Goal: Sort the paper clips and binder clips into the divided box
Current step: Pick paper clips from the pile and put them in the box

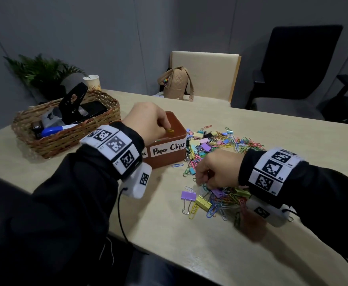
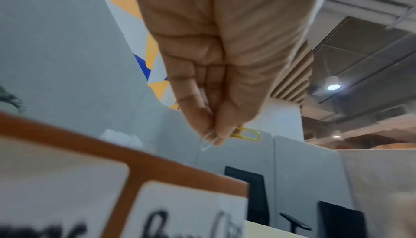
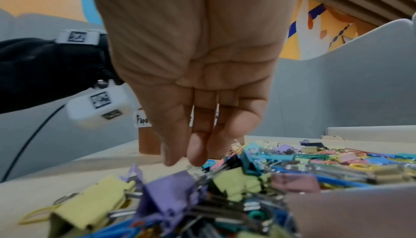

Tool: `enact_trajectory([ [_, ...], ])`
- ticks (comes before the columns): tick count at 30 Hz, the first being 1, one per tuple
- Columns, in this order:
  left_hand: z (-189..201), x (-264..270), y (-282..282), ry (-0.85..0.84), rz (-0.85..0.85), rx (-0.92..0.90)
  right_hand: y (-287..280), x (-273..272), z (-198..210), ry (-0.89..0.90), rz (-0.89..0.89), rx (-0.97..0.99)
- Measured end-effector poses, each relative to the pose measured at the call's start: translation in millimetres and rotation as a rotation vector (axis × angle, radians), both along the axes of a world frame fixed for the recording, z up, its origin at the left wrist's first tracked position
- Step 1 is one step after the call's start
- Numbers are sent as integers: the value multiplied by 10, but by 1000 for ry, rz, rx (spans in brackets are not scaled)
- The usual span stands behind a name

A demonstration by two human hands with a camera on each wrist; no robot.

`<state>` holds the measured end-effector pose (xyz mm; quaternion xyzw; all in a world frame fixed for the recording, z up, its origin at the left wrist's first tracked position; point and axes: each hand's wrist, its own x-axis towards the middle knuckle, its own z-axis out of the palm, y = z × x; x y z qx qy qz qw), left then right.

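One brown divided box (image 1: pixel 169 145) with two white handwritten labels stands on the beige table (image 1: pixel 272 129). Two heaps of mixed pastel binder clips and coloured wire paper clips lie there — a large heap (image 1: pixel 216 143) just right of the box and a smaller heap (image 1: pixel 216 199) near the front edge; the clips in each are too many and too tangled to count. Two paper clips are pinched in the left hand (image 2: pixel 216 74) — one yellow paper clip (image 2: pixel 248 133) and one white paper clip (image 2: pixel 208 141). One woven wicker basket (image 1: pixel 65 139), one paper cup (image 1: pixel 92 82), one potted green plant (image 1: pixel 43 73), one tan quilted bag (image 1: pixel 175 83) and two chairs — one cream chair (image 1: pixel 210 73), one black office chair (image 1: pixel 301 65).

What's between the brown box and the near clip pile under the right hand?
Head view: mostly bare table; one blue paper clip lies by the brown box, short of the near pile under the right hand.
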<state>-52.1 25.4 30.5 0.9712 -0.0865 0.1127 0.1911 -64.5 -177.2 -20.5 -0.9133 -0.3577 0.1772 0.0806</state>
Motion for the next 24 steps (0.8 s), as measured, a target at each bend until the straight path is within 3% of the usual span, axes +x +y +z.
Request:
enact_trajectory([
  [5, -140, 125, 82, -17, 96, -17, 44, -45, -18, -36, 49, -64],
  [9, -191, -41, -30, -94, -56, 1, -44, 8, 19, -110, -22, -1],
  [11, -225, -156, -138, -11, -183, 74, -103, 2, 37, -67, -21, -11],
  [16, -487, -313, -377, 412, -373, 261, -190, -108, -5, -30, 50, -216],
  [20, -620, -361, -504, 496, -440, 379, -229, -138, -62, -64, 52, -221],
  [24, -679, -361, -549, 469, -450, 397, -220, -163, -67, -120, 102, -203],
])
